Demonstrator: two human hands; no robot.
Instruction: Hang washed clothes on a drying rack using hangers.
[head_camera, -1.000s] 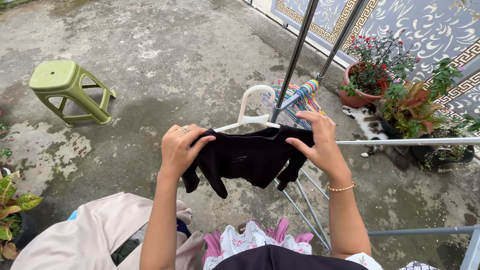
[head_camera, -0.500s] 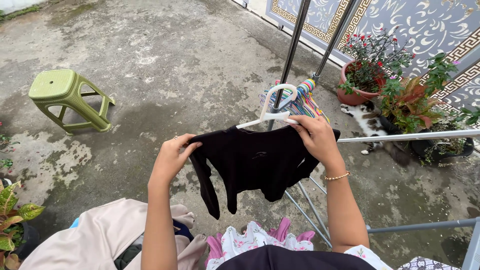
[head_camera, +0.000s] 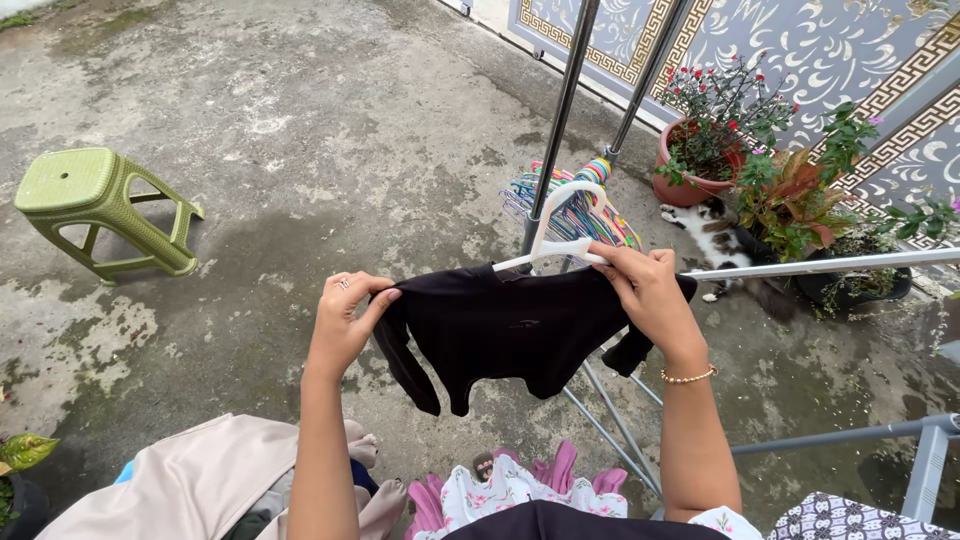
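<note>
Concrete courtyard floor (head_camera: 300, 120) stretches below as both hands grip a small black top (head_camera: 510, 325) held up at chest height: left hand (head_camera: 345, 320) pinching one shoulder, right hand (head_camera: 650, 295) clamping the other against a white hanger (head_camera: 560, 225). Beyond stand a metal drying rack (head_camera: 800, 268), a green stool (head_camera: 95, 205) and potted plants (head_camera: 720, 140).

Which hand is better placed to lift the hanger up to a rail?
Probably the right hand: it grips the black top right at the white hanger, beside the rail. The left hand only pinches the far shoulder.
</note>
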